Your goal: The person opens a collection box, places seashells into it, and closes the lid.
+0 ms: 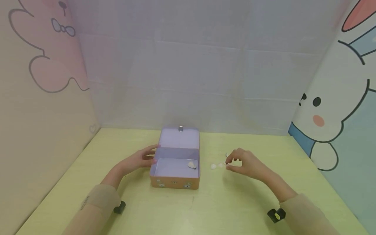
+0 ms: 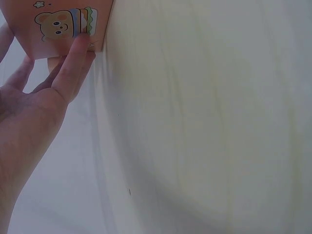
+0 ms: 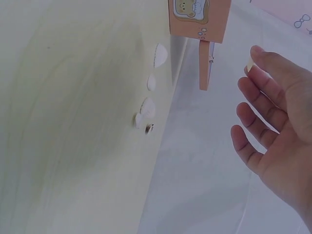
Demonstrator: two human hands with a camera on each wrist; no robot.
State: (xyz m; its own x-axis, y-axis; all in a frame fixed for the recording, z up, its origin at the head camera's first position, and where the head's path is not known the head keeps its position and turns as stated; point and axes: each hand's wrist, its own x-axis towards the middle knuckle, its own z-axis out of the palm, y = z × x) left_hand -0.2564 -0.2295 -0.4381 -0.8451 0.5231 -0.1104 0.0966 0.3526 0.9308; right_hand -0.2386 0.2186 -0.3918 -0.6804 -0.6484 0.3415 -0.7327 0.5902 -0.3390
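Note:
An open tin box (image 1: pixel 175 182), orange outside and lilac inside, stands with its hinged lid (image 1: pixel 180 138) tipped back. My left hand (image 1: pixel 139 160) rests its fingers against the box's left side, where a printed bear (image 2: pixel 59 25) shows in the left wrist view. My right hand (image 1: pixel 245 164) pinches a small pale shell (image 3: pixel 250 64) between thumb and index finger, to the right of the box. Below that hand, several white seashells (image 3: pixel 160 55) and a small dark-marked shell (image 3: pixel 149 128) lie on the table. Inside the box sit a whitish shell (image 1: pixel 191 164) and a darker-edged piece beside it.
The yellow table (image 1: pixel 182 215) meets a pale curtain-like backdrop (image 1: pixel 182 81) behind the box. Side panels with cartoon figures stand at left and right, including a white rabbit (image 1: pixel 332 98). Dark wrist mounts (image 1: pixel 276 215) hang below both sleeves.

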